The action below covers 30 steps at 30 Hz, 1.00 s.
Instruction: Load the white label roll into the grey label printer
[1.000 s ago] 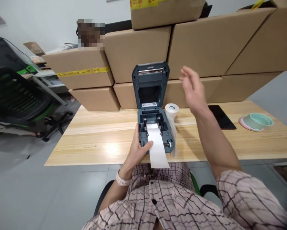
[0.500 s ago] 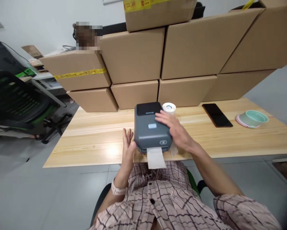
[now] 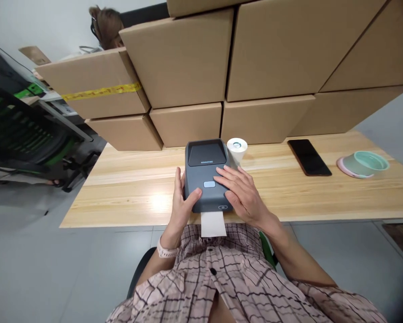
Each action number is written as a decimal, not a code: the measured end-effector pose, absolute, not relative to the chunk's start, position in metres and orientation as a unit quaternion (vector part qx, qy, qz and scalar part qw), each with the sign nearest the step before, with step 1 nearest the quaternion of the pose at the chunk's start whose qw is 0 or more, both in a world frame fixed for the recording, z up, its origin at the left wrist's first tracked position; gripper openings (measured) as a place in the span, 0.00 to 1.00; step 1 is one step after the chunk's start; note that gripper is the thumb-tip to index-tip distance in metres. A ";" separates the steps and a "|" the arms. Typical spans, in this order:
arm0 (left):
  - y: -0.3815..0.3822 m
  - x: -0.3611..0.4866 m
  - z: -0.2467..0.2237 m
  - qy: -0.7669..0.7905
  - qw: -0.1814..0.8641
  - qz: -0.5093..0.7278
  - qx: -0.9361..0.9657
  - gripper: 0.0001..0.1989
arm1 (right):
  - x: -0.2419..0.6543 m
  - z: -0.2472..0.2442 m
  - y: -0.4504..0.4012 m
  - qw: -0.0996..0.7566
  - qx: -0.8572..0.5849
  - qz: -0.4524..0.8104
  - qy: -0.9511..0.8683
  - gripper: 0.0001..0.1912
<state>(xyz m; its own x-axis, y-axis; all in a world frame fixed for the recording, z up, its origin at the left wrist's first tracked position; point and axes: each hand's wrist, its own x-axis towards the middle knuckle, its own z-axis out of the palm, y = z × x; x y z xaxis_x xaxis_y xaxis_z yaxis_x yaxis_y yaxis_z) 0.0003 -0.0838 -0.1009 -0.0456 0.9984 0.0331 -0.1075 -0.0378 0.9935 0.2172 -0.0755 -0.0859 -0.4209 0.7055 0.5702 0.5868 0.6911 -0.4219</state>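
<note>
A dark grey label printer (image 3: 206,197) sits at the table's front edge, its lid down. A white label strip (image 3: 213,224) hangs out of its front slot. My left hand (image 3: 184,202) grips the printer's left side, with the thumb on top and the fingers along the side wall. Flat across the right part of the lid lies my right hand (image 3: 243,193), its fingers stretched out beside the pale blue button (image 3: 209,184). Behind the printer's right rear corner stands a white label roll (image 3: 237,146), partly hidden.
Stacked cardboard boxes (image 3: 184,63) wall off the table's back. A phone (image 3: 309,157) and a mint-green bowl-like container (image 3: 365,162) on a pink base lie to the right on the wooden table (image 3: 120,193). Another person's head shows behind the boxes; an office chair (image 3: 26,134) stands left.
My left thumb has come onto the printer's top, and my right hand has moved nearer the front of the lid. The printer is turned straighter toward me. The view has tilted down.
</note>
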 end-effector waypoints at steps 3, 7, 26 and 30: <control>-0.097 -0.007 -0.108 0.469 0.506 0.529 0.494 0.55 | 0.215 -0.080 -0.078 0.352 -0.394 0.061 -0.847 0.24; -0.124 -0.016 -0.132 0.468 0.542 0.502 0.484 0.59 | 0.212 -0.070 -0.079 0.316 -0.403 0.035 -0.858 0.25; -0.022 -0.022 -0.107 0.500 0.498 0.573 0.417 0.28 | 0.217 -0.053 -0.053 0.443 -0.353 0.067 -0.822 0.38; -0.008 -0.010 -0.111 0.456 0.551 0.553 0.428 0.37 | 0.201 -0.024 0.003 0.492 -0.373 0.036 -0.786 0.39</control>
